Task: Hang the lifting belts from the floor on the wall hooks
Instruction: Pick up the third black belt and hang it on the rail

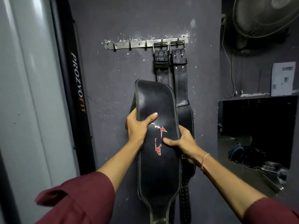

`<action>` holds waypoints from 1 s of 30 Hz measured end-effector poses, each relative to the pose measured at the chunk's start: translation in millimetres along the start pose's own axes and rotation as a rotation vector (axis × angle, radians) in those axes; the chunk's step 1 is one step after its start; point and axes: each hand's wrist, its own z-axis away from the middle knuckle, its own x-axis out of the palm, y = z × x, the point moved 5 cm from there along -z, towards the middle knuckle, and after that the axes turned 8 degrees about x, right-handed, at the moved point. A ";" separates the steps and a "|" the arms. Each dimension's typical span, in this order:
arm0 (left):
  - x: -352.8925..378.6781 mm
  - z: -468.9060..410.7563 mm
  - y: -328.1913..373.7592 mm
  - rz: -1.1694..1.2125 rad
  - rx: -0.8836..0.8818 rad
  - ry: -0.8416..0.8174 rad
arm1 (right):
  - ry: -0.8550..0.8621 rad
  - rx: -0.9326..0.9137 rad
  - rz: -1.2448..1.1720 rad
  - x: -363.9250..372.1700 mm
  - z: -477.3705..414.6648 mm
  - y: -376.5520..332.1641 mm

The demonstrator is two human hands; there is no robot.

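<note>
Black leather, stitched pale along its edges and printed with red and white lettering, makes up the wide belt [158,167], which is held upright in front of the dark wall [113,94]; the left hand [137,126] grips its left edge, thumb laid across the front face and fingers curled round behind; the right hand [182,143] grips the right edge a little lower, thumb pressed on the front beside the red print, fingers wrapped out of sight behind; the belt's broad upper end stands below the hook rail [129,45] and apart from it, and its narrow lower end runs out of the bottom of the view; the rail is a bare metal strip fixed to the wall amid chipped paint; toward its right end the first hung belt [162,75] hangs by its metal buckle from a hook, and the second hung belt [180,78] hangs the same way just beside it on the right; the wide belt overlaps the lower parts of both, though whether it touches them cannot be told; maroon sleeves [80,199] cover the upper forearms; a thin thread band [204,160] circles the right wrist; a tall black pad [77,86] with white and orange lettering stands left of the wall; a fan [262,16] sits at the upper right, with a printed sheet [283,78] below it.
</note>
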 end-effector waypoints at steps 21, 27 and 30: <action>-20.2 6.3 10.1 -0.388 0.046 0.094 | 0.169 -0.081 -0.104 24.6 -32.4 -80.5; -34.9 73.3 -22.2 -0.461 -0.029 0.097 | 0.236 -0.185 -0.156 26.6 -38.6 -109.1; -38.7 95.9 -29.8 -0.460 -0.004 0.094 | 0.248 -0.205 -0.174 26.0 -36.7 -120.9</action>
